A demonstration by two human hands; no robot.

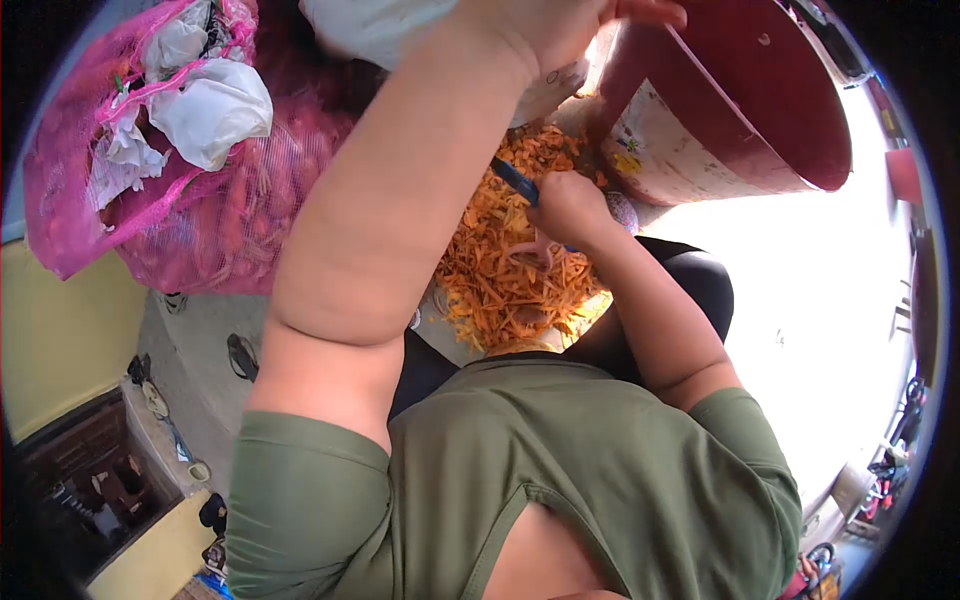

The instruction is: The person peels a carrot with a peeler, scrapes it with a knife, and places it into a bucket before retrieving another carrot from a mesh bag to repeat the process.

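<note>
My right hand (575, 208) is closed round a dark blue peeler-like tool (515, 181); its working end is hidden. Below that hand spreads a heap of orange peelings, probably carrot (520, 295), with a pale pink curved thing (535, 248) lying on it. My left hand (575, 30) reaches up to the top edge of the view, beside the rim of a large dark red bucket (690, 165). One finger stretches out toward the bucket; the others are partly cut off. I see nothing held in the left hand.
A pink mesh sack (215, 225) full of reddish-orange produce stands at the left, with white crumpled plastic (212, 112) on it. Behind my left forearm is a whitish bag or container (370, 25). A dark sandal (242, 357) lies on the grey floor.
</note>
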